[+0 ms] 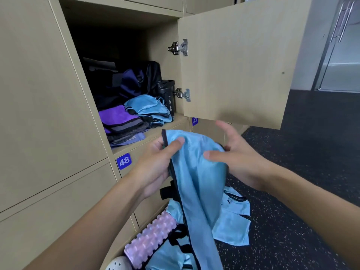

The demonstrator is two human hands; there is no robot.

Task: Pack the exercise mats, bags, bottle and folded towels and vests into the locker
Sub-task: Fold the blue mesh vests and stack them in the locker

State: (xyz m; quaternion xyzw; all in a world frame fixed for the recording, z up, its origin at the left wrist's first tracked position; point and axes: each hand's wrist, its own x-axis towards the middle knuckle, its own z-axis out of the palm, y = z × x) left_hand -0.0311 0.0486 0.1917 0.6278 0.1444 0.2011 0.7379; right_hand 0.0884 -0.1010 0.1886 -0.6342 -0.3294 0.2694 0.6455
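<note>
Blue slick vest [196,168] hangs unfolded just below the locker [159,55] opening. Left hand [155,162] pinches its dark-trimmed edge; right hand [233,152] has its thumb clamped on the cloth, fingers splayed. In the locker: bags [126,82] at back, bottle [167,94] right, towels [118,117] and folded vests [148,108] in front. Risk: the fabric slides, so the fold may not hold. Stuffed in loose, it could topple the front stacks or tip the bottle. Loose vests [231,221] and a roller [152,238] remain on the floor below the locker.

One head cam only, wide-angle, aimed forward and down. Close on the left hand [153,166] and right hand [241,160]; locker [161,34] straight ahead, floor [292,211] below.
</note>
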